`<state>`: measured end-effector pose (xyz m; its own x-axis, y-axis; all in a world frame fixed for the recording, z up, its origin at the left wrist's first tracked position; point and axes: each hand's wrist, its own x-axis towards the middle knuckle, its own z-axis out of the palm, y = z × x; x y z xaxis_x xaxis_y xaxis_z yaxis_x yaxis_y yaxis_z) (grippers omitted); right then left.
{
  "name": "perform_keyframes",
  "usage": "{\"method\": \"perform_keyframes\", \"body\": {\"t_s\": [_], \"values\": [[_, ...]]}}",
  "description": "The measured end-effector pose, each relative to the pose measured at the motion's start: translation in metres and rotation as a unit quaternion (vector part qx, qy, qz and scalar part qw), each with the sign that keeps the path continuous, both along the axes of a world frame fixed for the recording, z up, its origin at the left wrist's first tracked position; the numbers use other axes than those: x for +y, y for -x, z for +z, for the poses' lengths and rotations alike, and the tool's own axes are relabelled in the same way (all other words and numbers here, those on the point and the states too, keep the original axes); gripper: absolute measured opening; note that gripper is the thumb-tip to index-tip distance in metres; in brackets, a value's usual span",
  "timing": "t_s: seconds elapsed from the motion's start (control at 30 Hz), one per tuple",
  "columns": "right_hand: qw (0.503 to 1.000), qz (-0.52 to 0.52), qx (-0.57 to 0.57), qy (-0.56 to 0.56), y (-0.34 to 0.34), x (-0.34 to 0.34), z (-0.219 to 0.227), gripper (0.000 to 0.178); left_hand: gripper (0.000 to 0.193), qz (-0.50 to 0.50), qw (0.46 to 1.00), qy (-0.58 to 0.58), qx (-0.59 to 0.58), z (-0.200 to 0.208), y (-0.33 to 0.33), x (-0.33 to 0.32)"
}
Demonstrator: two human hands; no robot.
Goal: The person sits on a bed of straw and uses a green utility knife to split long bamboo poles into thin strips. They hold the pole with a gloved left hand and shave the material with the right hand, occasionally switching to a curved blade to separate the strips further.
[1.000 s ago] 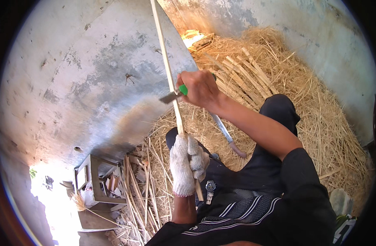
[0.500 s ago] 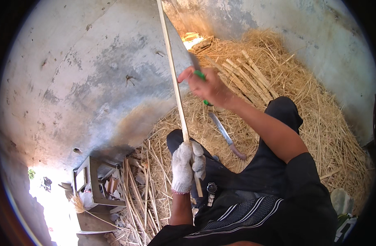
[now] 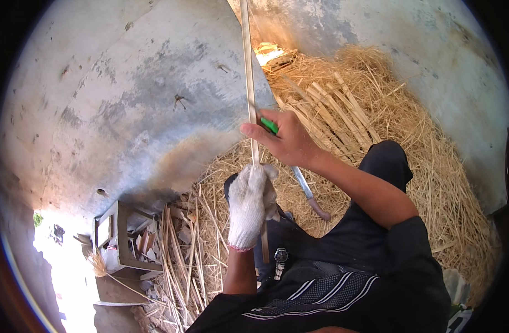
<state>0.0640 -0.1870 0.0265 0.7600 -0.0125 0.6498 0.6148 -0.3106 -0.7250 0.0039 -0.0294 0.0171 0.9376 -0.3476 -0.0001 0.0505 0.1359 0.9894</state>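
Observation:
A long, pale wooden strip [image 3: 248, 66], probably bamboo, stands nearly upright before me and runs out past the top edge. My left hand [image 3: 250, 194], in a white knit glove, is closed round its lower part. The strip's lower end [image 3: 265, 247] comes out below the glove. Higher up, my bare right hand [image 3: 285, 136] is closed on a green-handled tool [image 3: 269, 125], its thumb and fingers meeting the strip. The tool's working end is hidden, so its kind is unclear. Beyond my lap, a large knife [image 3: 303, 186] with a brown handle lies on the shavings.
Thin shavings [image 3: 426, 144] cover the floor. Several split strips [image 3: 343, 111] lie on them at the far right. To the left stand a small cabinet [image 3: 121, 244] with clutter and a bundle of long strips [image 3: 179, 266]. A stained wall [image 3: 127, 100] rises on the left.
My gloved left hand has risen, and the strip has swung rightward to stand more upright. My right hand has come down and now touches the strip with its thumb.

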Motion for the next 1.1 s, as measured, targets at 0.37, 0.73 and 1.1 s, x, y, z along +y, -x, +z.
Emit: {"method": "perform_keyframes", "body": {"t_s": [0.37,0.73,1.1], "values": [[0.953,-0.079,-0.259,0.137,-0.008,0.014,-0.024,0.018,0.035,-0.091,0.963,0.21,0.139,0.016,0.01,0.012],[0.952,-0.227,-0.087,0.186,-0.031,0.013,-0.009,0.013,0.045,-0.221,0.861,0.385,0.248,-0.002,0.013,0.02],[0.899,-0.425,0.041,0.1,-0.112,-0.083,0.002,0.025,0.045,-0.209,0.864,0.341,0.307,-0.021,0.03,0.004]]}}
